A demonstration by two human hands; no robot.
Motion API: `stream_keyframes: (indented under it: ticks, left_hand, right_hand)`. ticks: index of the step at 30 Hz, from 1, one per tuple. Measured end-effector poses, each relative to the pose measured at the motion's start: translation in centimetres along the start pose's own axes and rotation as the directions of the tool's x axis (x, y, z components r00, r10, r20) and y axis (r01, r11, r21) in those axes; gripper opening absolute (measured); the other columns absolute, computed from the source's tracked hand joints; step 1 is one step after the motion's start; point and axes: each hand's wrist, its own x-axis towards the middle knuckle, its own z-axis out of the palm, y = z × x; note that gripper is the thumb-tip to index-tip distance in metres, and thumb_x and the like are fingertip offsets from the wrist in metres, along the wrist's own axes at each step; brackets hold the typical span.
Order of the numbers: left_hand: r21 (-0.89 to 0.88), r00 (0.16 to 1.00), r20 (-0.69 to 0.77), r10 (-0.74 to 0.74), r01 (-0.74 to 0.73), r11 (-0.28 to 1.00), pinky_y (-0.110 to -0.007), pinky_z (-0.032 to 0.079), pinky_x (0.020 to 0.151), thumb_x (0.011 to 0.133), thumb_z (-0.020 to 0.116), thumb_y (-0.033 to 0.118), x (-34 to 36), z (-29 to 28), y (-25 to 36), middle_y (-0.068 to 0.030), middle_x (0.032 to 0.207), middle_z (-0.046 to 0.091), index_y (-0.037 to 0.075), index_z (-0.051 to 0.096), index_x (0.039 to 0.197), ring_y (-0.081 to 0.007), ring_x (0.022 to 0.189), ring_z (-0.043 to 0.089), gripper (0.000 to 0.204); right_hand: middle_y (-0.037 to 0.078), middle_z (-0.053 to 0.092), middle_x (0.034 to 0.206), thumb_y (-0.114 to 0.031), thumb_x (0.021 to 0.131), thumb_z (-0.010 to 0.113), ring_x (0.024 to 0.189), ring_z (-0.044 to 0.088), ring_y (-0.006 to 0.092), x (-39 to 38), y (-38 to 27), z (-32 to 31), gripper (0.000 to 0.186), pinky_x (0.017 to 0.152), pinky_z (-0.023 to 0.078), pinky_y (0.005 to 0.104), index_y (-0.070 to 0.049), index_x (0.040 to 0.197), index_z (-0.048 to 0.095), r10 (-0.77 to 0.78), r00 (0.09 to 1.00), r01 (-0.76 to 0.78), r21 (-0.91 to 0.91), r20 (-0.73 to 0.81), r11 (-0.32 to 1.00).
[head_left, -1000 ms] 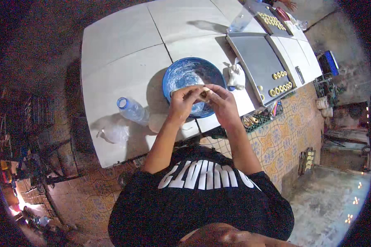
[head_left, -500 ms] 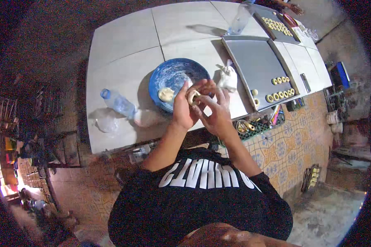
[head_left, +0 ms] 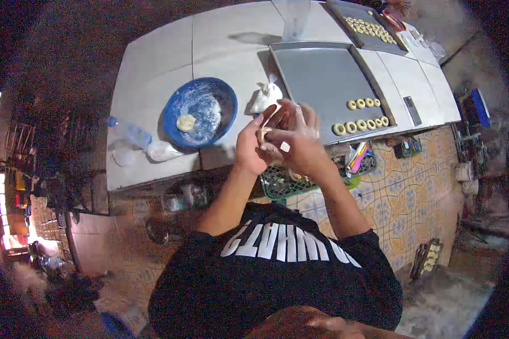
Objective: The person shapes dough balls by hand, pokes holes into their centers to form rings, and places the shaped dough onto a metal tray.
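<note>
A blue bowl [head_left: 227,96], plastic bottles [head_left: 136,135], bags [head_left: 266,98], grey trays [head_left: 316,73] and a phone [head_left: 413,112] are spread across a white table [head_left: 218,53].

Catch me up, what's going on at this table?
The person's left hand and right hand are together at the table's near edge, around a small piece of dough, partly hidden by the fingers. To their left, a floury blue bowl holds a lump of dough. Beyond them to the right, a metal tray carries two short rows of dough rings, with much of it bare. A white bag sits beside that tray.
</note>
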Motion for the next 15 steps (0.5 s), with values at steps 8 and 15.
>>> stream_keyframes:
  ticks: [8,15]
  left_hand:
    - [0.130,0.989,-0.136,-0.057,0.075,0.989,-0.026,0.062,0.070,0.108,0.047,0.032,1.1,2.5,-3.1,-0.0088,0.117,0.071,0.005,0.061,0.129,-0.0174,0.094,0.072,0.037]
    - [0.116,0.992,-0.040,-0.121,0.124,0.985,-0.025,0.057,0.062,0.103,0.056,0.027,1.8,0.2,-2.6,-0.0054,0.100,0.071,0.008,0.065,0.117,-0.0130,0.085,0.069,0.026]
  right_hand:
    - [0.018,0.036,0.158,-0.046,0.082,0.080,0.142,0.031,0.0481,-0.9,3.1,-2.6,0.030,0.113,0.028,0.0626,-0.021,0.100,0.077,-0.060,0.998,0.060,-0.022,0.000,0.998]
    - [0.018,0.035,0.159,-0.042,0.081,0.080,0.141,0.033,0.0480,0.3,4.3,-2.7,0.029,0.114,0.029,0.0612,-0.023,0.104,0.078,-0.130,0.991,0.133,-0.113,0.035,0.985]
